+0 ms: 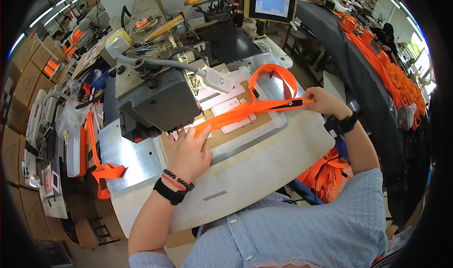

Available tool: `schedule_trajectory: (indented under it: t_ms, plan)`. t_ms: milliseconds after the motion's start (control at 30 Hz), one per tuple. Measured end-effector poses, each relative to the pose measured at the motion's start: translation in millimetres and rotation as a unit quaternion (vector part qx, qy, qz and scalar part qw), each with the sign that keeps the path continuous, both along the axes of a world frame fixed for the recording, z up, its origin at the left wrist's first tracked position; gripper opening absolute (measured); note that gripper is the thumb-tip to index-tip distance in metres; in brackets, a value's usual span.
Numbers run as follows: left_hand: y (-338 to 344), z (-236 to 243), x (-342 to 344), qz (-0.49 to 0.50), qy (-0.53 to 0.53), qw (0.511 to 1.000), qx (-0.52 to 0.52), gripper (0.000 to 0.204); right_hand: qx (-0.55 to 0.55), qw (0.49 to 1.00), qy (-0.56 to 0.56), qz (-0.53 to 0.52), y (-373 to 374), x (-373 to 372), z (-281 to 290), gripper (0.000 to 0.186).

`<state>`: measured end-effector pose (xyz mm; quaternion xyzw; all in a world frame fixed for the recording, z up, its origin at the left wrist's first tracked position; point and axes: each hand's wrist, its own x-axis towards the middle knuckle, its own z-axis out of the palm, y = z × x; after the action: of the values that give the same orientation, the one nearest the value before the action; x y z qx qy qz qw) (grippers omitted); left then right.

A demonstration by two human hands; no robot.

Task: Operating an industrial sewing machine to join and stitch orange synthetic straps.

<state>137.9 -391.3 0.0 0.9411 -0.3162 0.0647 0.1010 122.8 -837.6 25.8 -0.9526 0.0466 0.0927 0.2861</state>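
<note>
My left hand [188, 157] is at the near-left of the sewing machine's pale template [264, 117], fingers bent and pressed on an orange strap [226, 117], apparently gripping it. My right hand [322, 100] pinches the strap's other end, where a black strip shows, off the template's right side. A loop [283, 73] of orange strap with small black parts curves over the metal plate. Pink template pieces [225, 108] lie under the strap. The dark machine head [158, 112] overhangs the template just beyond my left hand; whatever is beneath it is partly hidden.
A screen [270, 2] stands behind the machine. Orange strap [106, 172] hangs off the left side. A dark covered bench [354, 67] with heaped orange straps runs along the right, a co-worker [387, 41] beyond it. An orange heap [314, 177] lies below the table's right. Cartons [23, 79] are stacked left.
</note>
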Motion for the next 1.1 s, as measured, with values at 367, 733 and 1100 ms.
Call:
schedule_trajectory:
  t_ms: [367,733,1100]
  plan:
    - [2.8,-4.6,2.7,0.01,-0.019,1.0,-0.004,0.054,0.352,0.901,-0.245,0.066,110.7,-2.6,24.7,0.015]
    - [2.5,-9.6,2.2,0.021,-0.011,1.0,-0.017,0.056,0.113,0.909,-0.157,0.369,205.2,54.7,-6.9,0.019]
    - [10.3,-5.4,-1.5,0.009,0.026,1.0,-0.005,0.04,0.224,0.925,0.161,0.26,242.6,90.4,-20.3,0.017]
